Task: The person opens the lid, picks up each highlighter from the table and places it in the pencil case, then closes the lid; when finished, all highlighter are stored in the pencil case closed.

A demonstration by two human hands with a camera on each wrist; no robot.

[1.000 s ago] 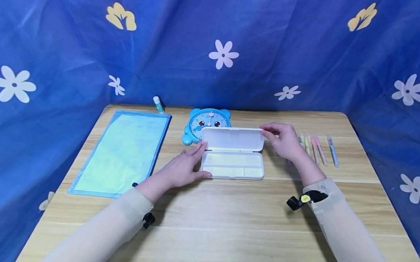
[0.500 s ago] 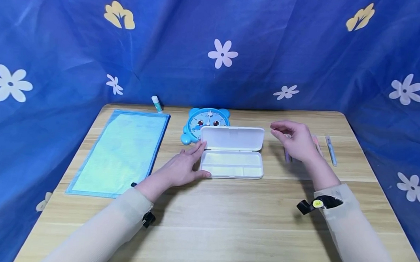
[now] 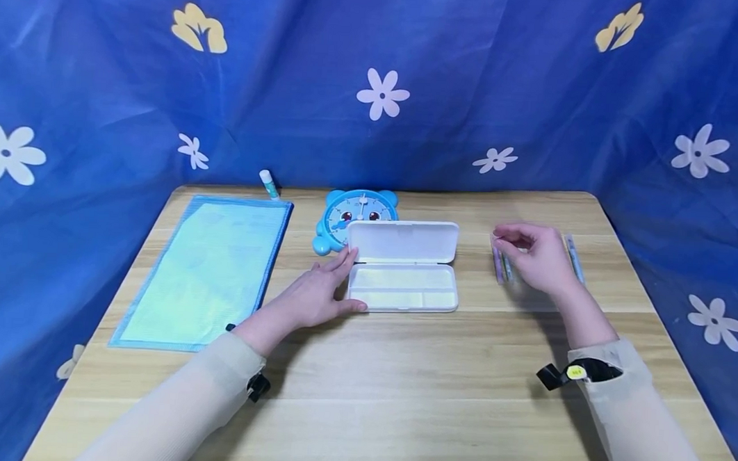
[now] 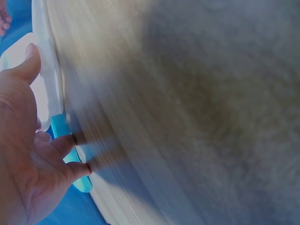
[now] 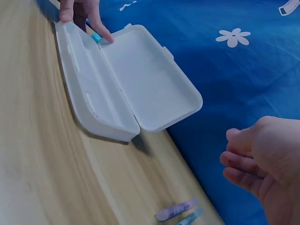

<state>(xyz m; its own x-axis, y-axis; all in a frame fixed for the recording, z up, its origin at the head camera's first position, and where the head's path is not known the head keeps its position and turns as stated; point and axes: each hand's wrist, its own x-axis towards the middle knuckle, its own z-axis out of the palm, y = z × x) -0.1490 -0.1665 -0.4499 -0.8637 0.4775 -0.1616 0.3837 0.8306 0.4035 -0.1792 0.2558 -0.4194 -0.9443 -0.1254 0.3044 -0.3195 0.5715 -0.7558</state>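
Note:
A white plastic pencil case lies with its lid raised, and its divided tray holds nothing visible. At the case's left end, my left hand has its thumb at the front corner and a finger against the lid; in the left wrist view the fingers look extended. My right hand hovers over the pens at the right, fingers loosely bent and nothing seen between them. A purple pen and a teal pen show beside it; a blue pen lies past the hand. Other pens are hidden beneath it.
Behind the case, partly covered by its lid, is a blue toy clock with a face. A light-blue mesh pouch lies at left, with a glue stick by its far corner. A blue flowered cloth hangs behind the table.
My right hand has let go of the lid's right corner and moved right, over the pens. The lid stays raised. My left hand has kept its place at the case.

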